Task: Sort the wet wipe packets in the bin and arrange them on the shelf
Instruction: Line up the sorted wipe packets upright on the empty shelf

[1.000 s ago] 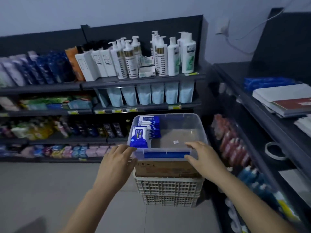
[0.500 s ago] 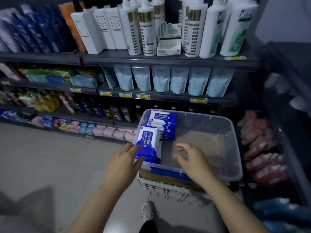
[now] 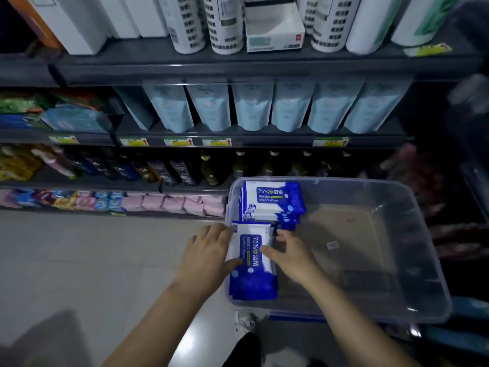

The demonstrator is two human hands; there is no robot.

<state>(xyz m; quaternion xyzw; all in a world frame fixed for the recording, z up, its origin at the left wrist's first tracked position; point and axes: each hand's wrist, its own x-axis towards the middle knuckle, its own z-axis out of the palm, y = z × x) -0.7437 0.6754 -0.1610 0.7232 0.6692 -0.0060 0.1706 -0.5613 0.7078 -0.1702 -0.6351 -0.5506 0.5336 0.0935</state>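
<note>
A clear plastic bin (image 3: 423,263) stands in front of the shelves (image 3: 238,67). Two stacks of blue-and-white wet wipe packets fill its left end. The far stack (image 3: 272,200) leans upright against the back left corner. The near stack (image 3: 251,276) stands on edge, and both hands are on it. My left hand (image 3: 209,250) grips its left side, thumb on the front packet. My right hand (image 3: 291,255) holds its right side, thumb across the label. The rest of the bin's floor is bare.
Light-blue pouches (image 3: 254,107) line the shelf above the bin, white pump bottles (image 3: 227,25) the top one, dark bottles (image 3: 211,168) and pink packs (image 3: 169,202) the lower ones. Grey tiled floor (image 3: 79,260) lies to the left. My shoe (image 3: 244,324) shows below the bin.
My view has come closer and tilted down. My right hand moved left from the bin floor onto the near stack; my left hand stayed on the stack's left side.
</note>
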